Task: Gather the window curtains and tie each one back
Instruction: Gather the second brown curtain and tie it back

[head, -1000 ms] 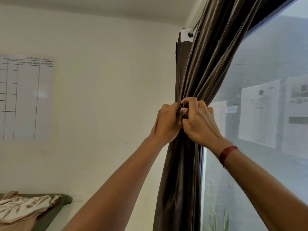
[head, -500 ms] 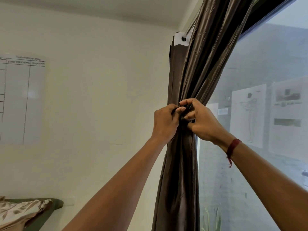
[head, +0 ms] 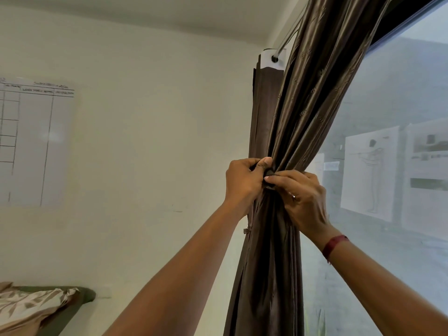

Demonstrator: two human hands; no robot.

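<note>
Curtain (head: 274, 251) sits just right of centre, at the window's (head: 400, 105) left edge, gathered into one thick bundle. At 9 o'clock a ruled chart (head: 36, 141) hangs on the wall, well apart. The left hand (head: 242, 183) has its grip closed round the bundle's waist, thumb against a small dark tie (head: 269, 172). The right hand (head: 303, 197) pinches that tie with its fingertips. Gathering looks done here. Fastening seems under way, and I cannot tell whether the tie is secured. No other curtain is in view, so the rest is unknown. The bundle's long axis runs from 6 o'clock up to the waist, then the folds lean toward 1 o'clock, up to the rod (head: 286, 40).
</note>
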